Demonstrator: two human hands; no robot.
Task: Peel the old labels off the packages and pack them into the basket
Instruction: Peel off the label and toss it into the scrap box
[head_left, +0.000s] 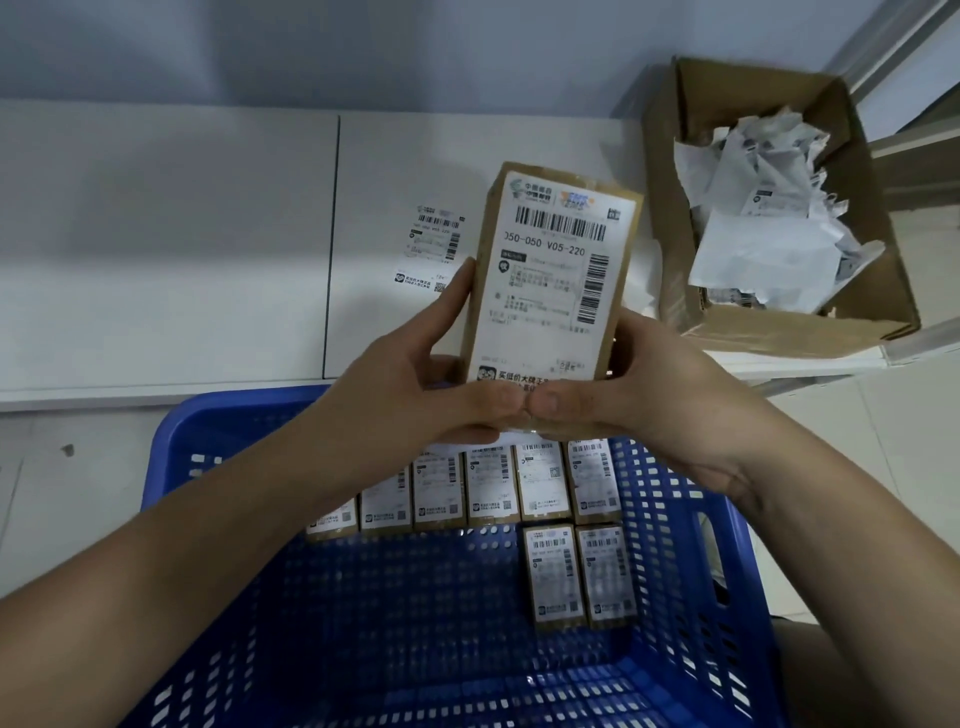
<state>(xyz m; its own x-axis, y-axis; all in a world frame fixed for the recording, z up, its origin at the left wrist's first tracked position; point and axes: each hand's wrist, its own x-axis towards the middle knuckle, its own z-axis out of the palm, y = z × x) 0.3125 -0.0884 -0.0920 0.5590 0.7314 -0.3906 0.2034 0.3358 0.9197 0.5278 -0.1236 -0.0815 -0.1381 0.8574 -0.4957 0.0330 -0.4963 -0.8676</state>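
Observation:
A brown package (618, 249) with a white shipping label (550, 280) on its face is held upright above the far rim of the blue basket (332, 613). My left hand (431, 374) grips its left edge and bottom. My right hand (639, 384) grips the bottom right, and both thumbs press on the label's lower edge. Inside the basket, several labelled packages (491, 486) lie in a row along the far wall, with two more (579, 577) in front of them on the right.
An open cardboard box (675, 249) full of crumpled peeled labels (763, 218) stands at the right on the white table (171, 249). A loose label (431, 247) lies flat on the table left of the held package. Pale floor shows beside the basket.

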